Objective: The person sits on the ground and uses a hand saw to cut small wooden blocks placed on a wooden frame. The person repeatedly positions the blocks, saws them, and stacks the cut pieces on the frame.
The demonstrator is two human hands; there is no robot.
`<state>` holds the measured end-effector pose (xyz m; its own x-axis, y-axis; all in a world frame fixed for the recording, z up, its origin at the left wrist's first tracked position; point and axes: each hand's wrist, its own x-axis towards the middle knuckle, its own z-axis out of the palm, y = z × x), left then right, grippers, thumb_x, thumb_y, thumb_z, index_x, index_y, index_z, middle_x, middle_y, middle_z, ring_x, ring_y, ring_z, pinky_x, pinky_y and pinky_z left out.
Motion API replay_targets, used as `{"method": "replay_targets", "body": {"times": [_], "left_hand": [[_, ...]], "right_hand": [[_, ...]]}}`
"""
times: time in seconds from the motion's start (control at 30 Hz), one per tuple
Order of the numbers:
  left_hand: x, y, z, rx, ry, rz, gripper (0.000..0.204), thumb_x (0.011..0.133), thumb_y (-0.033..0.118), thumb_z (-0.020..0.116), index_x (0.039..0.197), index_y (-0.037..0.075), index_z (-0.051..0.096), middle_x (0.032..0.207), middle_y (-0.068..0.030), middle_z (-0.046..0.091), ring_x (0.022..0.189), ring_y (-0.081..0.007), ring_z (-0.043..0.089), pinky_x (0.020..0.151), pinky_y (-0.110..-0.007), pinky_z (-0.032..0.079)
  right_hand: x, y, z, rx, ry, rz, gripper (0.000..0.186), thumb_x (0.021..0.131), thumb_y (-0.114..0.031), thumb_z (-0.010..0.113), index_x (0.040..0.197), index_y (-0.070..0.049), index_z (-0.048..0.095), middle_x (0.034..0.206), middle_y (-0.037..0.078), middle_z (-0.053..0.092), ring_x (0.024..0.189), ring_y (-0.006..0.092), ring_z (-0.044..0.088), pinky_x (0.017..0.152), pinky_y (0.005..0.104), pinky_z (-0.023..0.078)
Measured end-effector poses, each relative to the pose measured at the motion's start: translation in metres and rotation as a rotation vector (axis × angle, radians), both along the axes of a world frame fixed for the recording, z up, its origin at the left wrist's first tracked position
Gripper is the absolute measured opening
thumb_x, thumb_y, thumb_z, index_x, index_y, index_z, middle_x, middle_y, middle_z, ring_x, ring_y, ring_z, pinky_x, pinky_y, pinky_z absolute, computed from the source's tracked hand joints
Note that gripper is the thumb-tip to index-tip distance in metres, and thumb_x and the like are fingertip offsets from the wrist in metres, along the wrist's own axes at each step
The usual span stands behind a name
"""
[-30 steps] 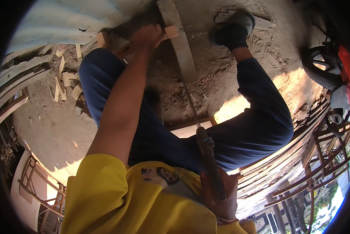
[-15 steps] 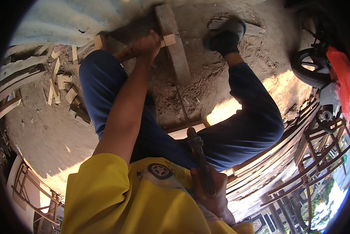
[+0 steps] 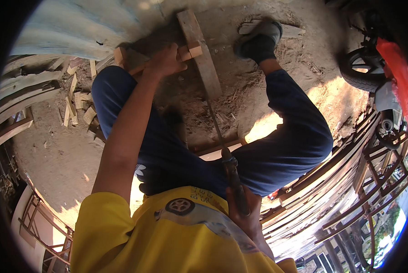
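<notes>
Left fingers (image 3: 171,53) on a wood strip (image 3: 184,53), pale, smooth-sawn; the beam (image 3: 208,75) just beside them is greyer wood, matt and weathered. Right fingers (image 3: 253,202) on a dark, low-sheen handle (image 3: 231,175), plastic or wood can't tell, with a thin, dull, metal-looking blade (image 3: 215,122) ahead of them. Trousers (image 3: 288,141) near right fingers and shirt (image 3: 167,241) left of them: matt cloth; red bag (image 3: 397,68) well to their right: thin glossy plastic.
</notes>
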<state>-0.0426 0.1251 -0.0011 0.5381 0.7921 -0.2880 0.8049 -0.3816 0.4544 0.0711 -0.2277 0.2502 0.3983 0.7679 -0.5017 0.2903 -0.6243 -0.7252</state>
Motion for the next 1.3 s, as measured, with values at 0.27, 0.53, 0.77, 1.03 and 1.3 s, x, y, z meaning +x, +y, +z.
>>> {"method": "replay_targets", "body": {"times": [0.27, 0.53, 0.77, 1.03, 1.3], "left_hand": [[0.014, 0.007, -0.02, 0.083, 0.151, -0.029, 0.048, 0.071, 0.035, 0.074, 0.101, 0.003, 0.057, 0.091, -0.0189, 0.066, 0.087, -0.0363, 0.065, 0.073, -0.047, 0.052], [0.019, -0.021, -0.027, 0.299, 0.133, 0.035, 0.032, 0.075, 0.03, 0.069, 0.089, 0.004, 0.056, 0.075, -0.0168, 0.067, 0.074, -0.0358, 0.067, 0.067, -0.046, 0.053], [0.02, -0.016, -0.04, 0.37, 0.135, 0.004, 0.036, 0.078, 0.035, 0.065, 0.094, 0.006, 0.052, 0.072, -0.0167, 0.066, 0.07, -0.0362, 0.066, 0.064, -0.047, 0.053], [0.021, -0.028, -0.039, 0.361, 0.154, 0.058, 0.031, 0.076, 0.028, 0.069, 0.091, 0.007, 0.052, 0.072, -0.0165, 0.066, 0.07, -0.0351, 0.067, 0.065, -0.045, 0.055], [0.027, -0.018, -0.026, 0.281, 0.176, 0.082, 0.033, 0.077, 0.027, 0.069, 0.095, 0.005, 0.053, 0.078, -0.0182, 0.067, 0.077, -0.0367, 0.067, 0.069, -0.047, 0.054]], "right_hand": [[0.01, 0.008, 0.014, -0.026, 0.096, -0.005, 0.011, 0.086, -0.008, 0.064, 0.086, 0.002, 0.061, 0.052, 0.002, 0.053, 0.049, 0.0018, 0.044, 0.042, 0.0231, 0.034], [0.012, -0.004, 0.019, -0.052, 0.01, -0.029, 0.013, 0.086, -0.008, 0.064, 0.08, 0.001, 0.058, 0.052, 0.002, 0.051, 0.046, 0.0031, 0.043, 0.042, 0.0237, 0.034], [0.013, 0.008, 0.029, -0.052, 0.098, 0.034, 0.017, 0.086, -0.008, 0.063, 0.074, 0.001, 0.056, 0.051, 0.003, 0.051, 0.045, 0.0039, 0.043, 0.04, 0.025, 0.033], [0.01, -0.024, -0.007, 0.058, 0.02, 0.009, 0.016, 0.086, -0.005, 0.062, 0.073, 0.0, 0.055, 0.05, 0.005, 0.051, 0.044, 0.0045, 0.044, 0.039, 0.0261, 0.032], [0.004, -0.004, -0.029, 0.058, 0.064, -0.1, 0.013, 0.086, -0.004, 0.06, 0.075, 0.001, 0.057, 0.049, 0.004, 0.05, 0.044, 0.0036, 0.043, 0.039, 0.0272, 0.032]]}}
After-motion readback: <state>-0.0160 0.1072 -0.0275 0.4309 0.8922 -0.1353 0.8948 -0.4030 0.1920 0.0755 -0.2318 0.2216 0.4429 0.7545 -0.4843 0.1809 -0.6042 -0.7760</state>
